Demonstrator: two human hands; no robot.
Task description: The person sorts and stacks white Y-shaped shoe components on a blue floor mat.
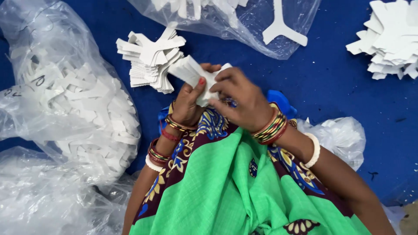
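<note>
Both forearms bare and bangled, converging at centre frame: left hand (188, 102) upright with fingers curled shut and thumb raised, right hand (241, 99) palm-down opposite it, fingers bent in a pinch, hands touching.

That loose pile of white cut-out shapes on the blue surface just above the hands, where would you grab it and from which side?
Probably by the thick stacked edge of the pile of white cut-outs, coming from its near side, where the left hand is closest. The layers sit flush there, while the arms fan out unevenly at the top, so pinching across the thickness should keep them together.
</note>
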